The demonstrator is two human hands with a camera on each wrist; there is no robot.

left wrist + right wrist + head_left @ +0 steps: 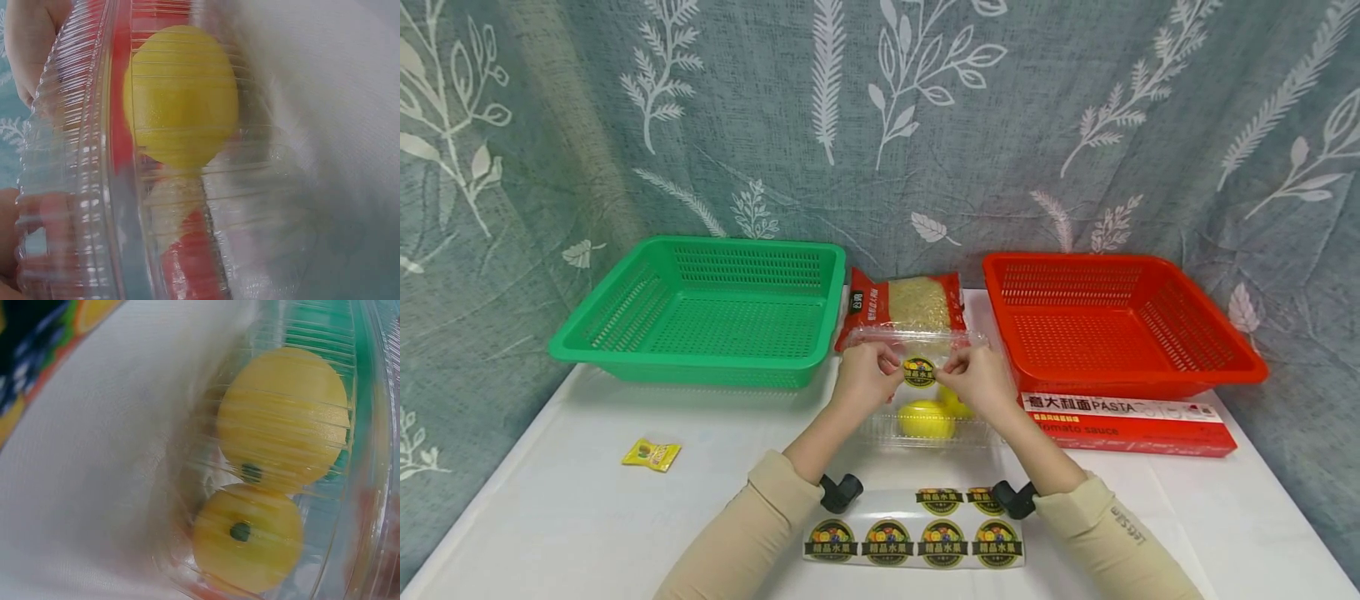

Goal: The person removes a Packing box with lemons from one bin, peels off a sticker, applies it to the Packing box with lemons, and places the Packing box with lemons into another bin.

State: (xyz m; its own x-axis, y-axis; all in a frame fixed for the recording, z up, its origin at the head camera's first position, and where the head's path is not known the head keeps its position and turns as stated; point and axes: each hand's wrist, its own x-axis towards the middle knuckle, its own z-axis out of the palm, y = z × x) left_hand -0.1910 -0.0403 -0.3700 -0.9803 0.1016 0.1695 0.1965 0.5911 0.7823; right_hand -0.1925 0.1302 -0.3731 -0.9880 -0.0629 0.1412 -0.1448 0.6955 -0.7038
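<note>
Left hand [867,375] and right hand [979,379] each pinch one side of the round label [918,372], fingers nearly closed, at the clear container [880,427] of yellow fruit [927,419]. Lid contact (if any) is unclear. Advisable: hold it taut, centre it, smooth outward.

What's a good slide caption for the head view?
Hands pinch a round label over a clear box of yellow fruit, with a sheet of matching labels nearer the camera.
</note>
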